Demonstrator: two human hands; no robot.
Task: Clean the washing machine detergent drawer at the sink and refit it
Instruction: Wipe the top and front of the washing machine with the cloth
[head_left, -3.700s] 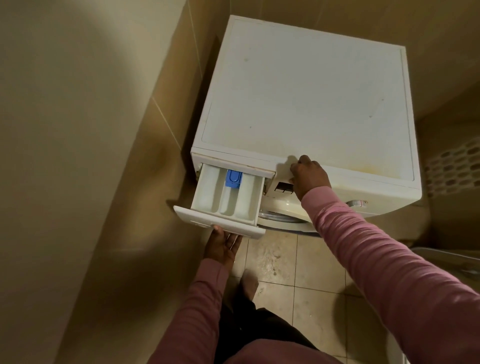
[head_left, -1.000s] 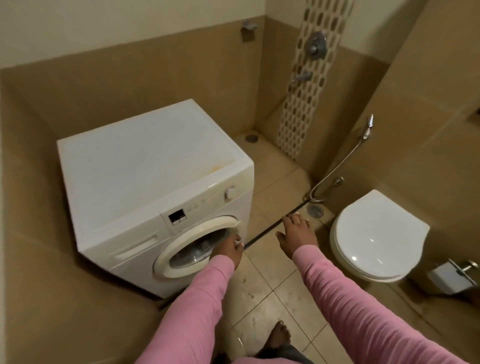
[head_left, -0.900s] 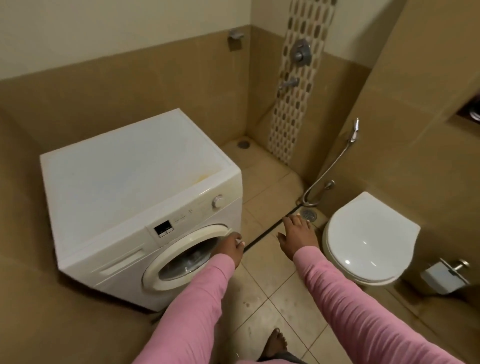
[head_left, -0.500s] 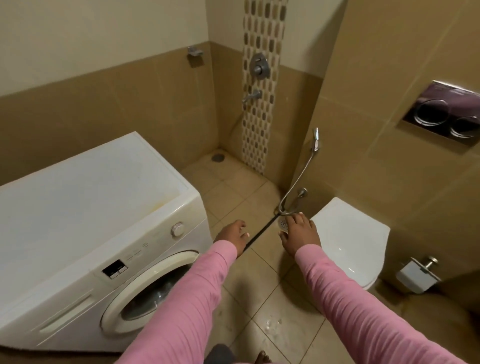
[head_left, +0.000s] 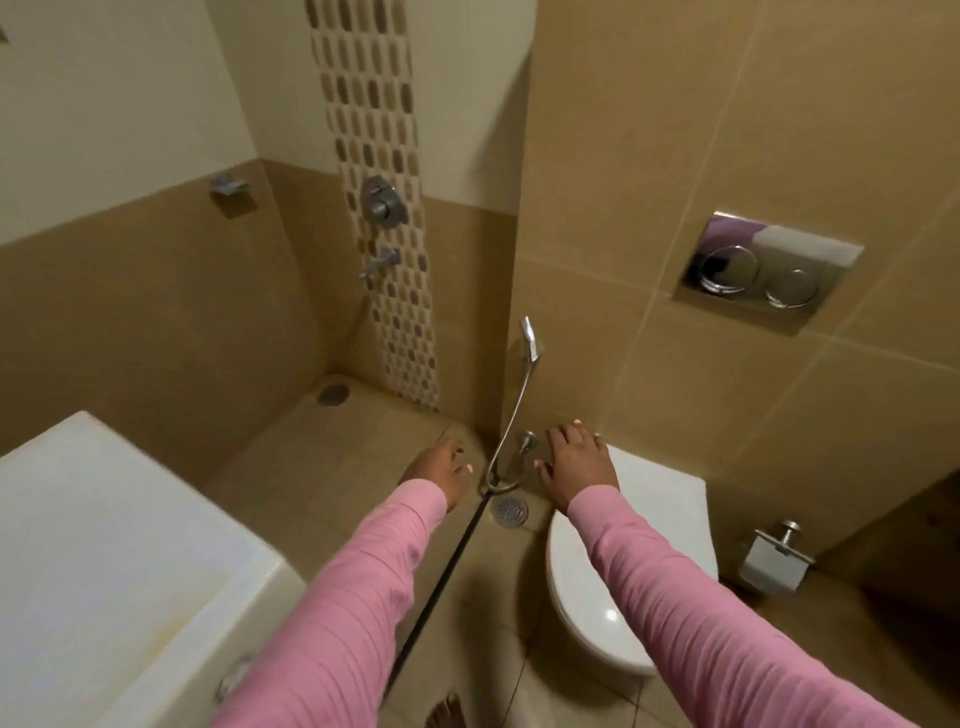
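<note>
1. The washing machine (head_left: 104, 545) stands at the lower left. Only its white top and a blurred dial (head_left: 231, 680) on its front edge are in view. The detergent drawer falls outside the frame, so I cannot tell how it sits.
2. The left hand (head_left: 436, 473) is held out in the air above the tiled floor (head_left: 332, 467), just right of the machine. Its fingers are relaxed and lightly bent, and it holds nothing.
3. The right hand (head_left: 579, 465) reaches forward, palm down, with fingers straight and spread. It is also empty and is seen over the back of the toilet (head_left: 582, 597), whose lid is down.
4. Both arms are in pink sleeves (head_left: 337, 613).
5. Between the hands, a metal hose (head_left: 511, 415) loops down from a hand sprayer (head_left: 530, 338) clipped to the wall. A round floor drain (head_left: 510, 509) lies just below the loop.
6. A dark strip (head_left: 441, 577) runs across the floor from the hose towards a bare foot (head_left: 447, 712) at the bottom edge.
7. Farther out, a chrome flush plate (head_left: 769, 270) sits on the wall above the toilet, and a paper holder (head_left: 774, 561) is to its right.
8. In the far corner, a shower mixer (head_left: 382, 200) and a spout (head_left: 382, 260) are mounted on a mosaic tile band (head_left: 395, 338).
</note>
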